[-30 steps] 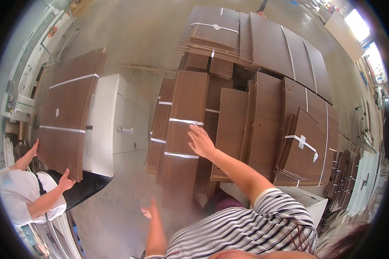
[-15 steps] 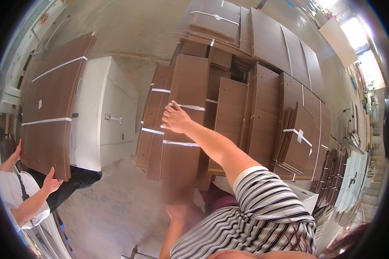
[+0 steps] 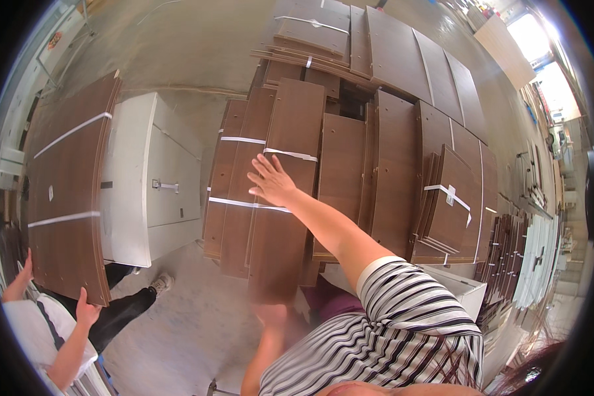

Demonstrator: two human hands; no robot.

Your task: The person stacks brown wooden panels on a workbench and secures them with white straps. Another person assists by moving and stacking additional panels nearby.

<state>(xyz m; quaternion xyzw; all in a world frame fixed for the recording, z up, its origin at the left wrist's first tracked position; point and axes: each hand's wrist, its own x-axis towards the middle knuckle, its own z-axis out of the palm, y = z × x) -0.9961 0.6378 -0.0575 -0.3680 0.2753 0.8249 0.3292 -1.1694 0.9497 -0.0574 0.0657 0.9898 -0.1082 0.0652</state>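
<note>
A long brown board [image 3: 296, 119], strapped with white bands, leans on a stack of similar boards [image 3: 243, 171] in front of me. Over its face, near the bands, my right hand [image 3: 274, 183] is spread open with the palm down. It appears to rest on the board. At the board's near lower end, my left hand [image 3: 270, 315] grips the edge; its fingers are blurred and partly hidden. More brown boards [image 3: 342, 178] stand close on the right.
At left, another person's hands [image 3: 86, 309] hold a strapped bundle of brown boards [image 3: 66, 178] beside a white cabinet [image 3: 171, 198]. Flat board stacks [image 3: 402, 53] lie behind. A smaller strapped bundle [image 3: 450, 198] leans at right. Below is concrete floor [image 3: 185, 323].
The long board and my right hand have shifted slightly right against the stack, and my right fingers have spread wider. The other person has moved, and a shoe now shows beside the white cabinet.
</note>
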